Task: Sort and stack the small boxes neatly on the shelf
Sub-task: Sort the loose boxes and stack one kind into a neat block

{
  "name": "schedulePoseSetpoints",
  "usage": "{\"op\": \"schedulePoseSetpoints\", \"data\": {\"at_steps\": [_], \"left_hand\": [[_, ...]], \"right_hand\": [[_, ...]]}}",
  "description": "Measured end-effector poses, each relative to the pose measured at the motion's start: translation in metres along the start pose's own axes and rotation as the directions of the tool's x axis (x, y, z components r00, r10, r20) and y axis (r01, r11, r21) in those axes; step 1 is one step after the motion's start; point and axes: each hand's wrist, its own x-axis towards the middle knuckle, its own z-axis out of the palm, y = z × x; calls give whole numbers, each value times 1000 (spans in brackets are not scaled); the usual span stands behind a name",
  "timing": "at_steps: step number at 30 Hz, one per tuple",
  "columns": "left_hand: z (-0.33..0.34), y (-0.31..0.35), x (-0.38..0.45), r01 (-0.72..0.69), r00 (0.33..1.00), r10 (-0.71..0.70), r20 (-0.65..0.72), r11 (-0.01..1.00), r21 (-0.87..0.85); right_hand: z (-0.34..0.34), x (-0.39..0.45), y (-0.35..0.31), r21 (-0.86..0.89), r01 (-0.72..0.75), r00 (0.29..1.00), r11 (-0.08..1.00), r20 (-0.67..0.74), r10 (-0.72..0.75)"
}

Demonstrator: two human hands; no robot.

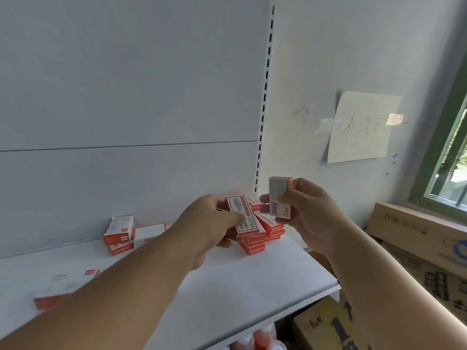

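The shelf (252,281) lies bare in front of the heap of boxes (262,231), with loose boxes (120,234) crowding its far left.

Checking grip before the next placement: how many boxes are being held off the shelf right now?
2: one in the left hand, box; one upright in the right hand, box. More may be hidden behind them.
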Motion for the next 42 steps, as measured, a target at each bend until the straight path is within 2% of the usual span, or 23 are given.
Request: {"op": "schedulePoseSetpoints", "data": {"at_steps": [6, 8, 10, 11, 18, 21, 24, 26, 29, 33, 37, 42], "left_hand": [[31, -6, 30, 24, 979, 10, -205, 987, 161], [34, -7, 34, 50, 972, 2, -233, 975, 218], [36, -7, 38, 75, 966, -8, -260, 966, 249], [37, -7, 40, 81, 963, -11, -270, 965, 251], [48, -3, 50, 137, 950, -29, -310, 933, 332], [50, -2, 51, 162, 948, -2, -317, 862, 480], [51, -2, 52, 203, 940, 49, -339, 716, 668], [52, -2, 51, 209, 927, 100, -362, 663, 719], [47, -4, 45, 186, 900, 168, -402, 685, 704], [21, -10, 25, 154, 912, 173, -373, 696, 701], [-21, -14, -3, 128, 920, 186, -346, 691, 711], [-92, -26, -30, 152, 912, 187, -365, 671, 725]], "right_hand": [[-33, 29, 10, 34, -114, 978, 993, 180, 107], [-36, 38, 13, -144, -85, 983, 986, 150, 106], [-38, 48, 16, -396, -13, 993, 918, 100, 57], [-40, 53, 17, -468, 13, 995, 884, 94, 34], [-46, 72, 31, -639, 106, 994, 762, 60, -88], [-43, 73, 36, -774, 145, 988, 616, 83, -129], [-39, 74, 36, -885, 186, 979, 428, 131, -154], [-37, 75, 34, -910, 207, 975, 361, 160, -154], [-34, 71, 29, -886, 258, 956, 386, 176, -236], [-8, 59, 23, -823, 352, 905, 445, 179, -385], [47, 41, 22, -754, 466, 867, 462, 287, -406], [116, 26, 29, -729, 505, 858, 463, 368, -358]]}}
